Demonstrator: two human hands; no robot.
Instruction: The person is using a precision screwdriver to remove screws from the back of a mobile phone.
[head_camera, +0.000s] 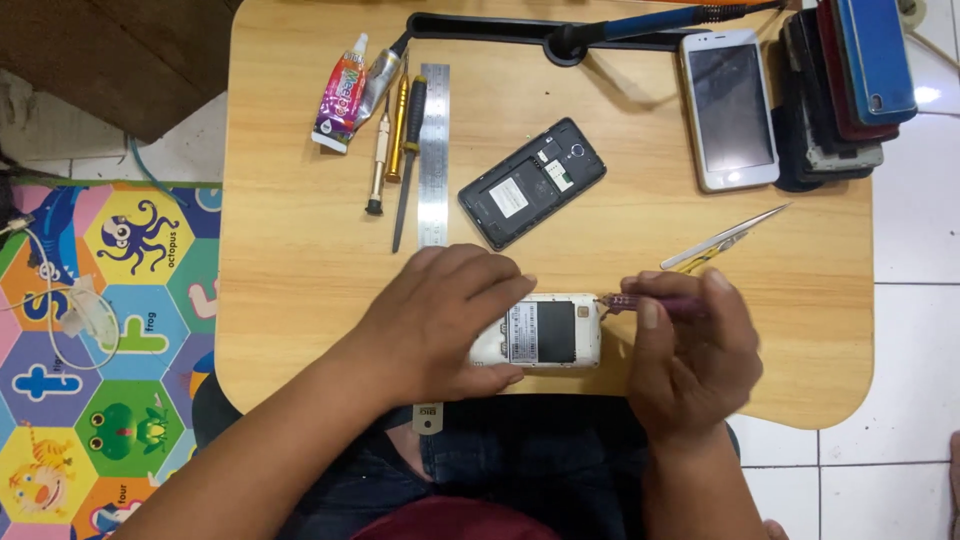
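Observation:
My left hand (440, 320) grips a white phone (548, 332) lying back-side up with its cover off, near the front edge of a small wooden table (290, 270). My right hand (690, 350) holds a purple-handled screwdriver (650, 303) whose tip touches the phone's upper right corner. A pair of silver tweezers (722, 238) lies just above my right hand.
A black phone with its back open (532, 182) lies mid-table. A steel ruler (433, 150), screwdrivers (395, 140) and a glue tube (341, 95) sit at the back left. A white phone (728, 108) and a stack of phones (850, 80) are at the back right. A colourful play mat (100, 330) covers the floor on the left.

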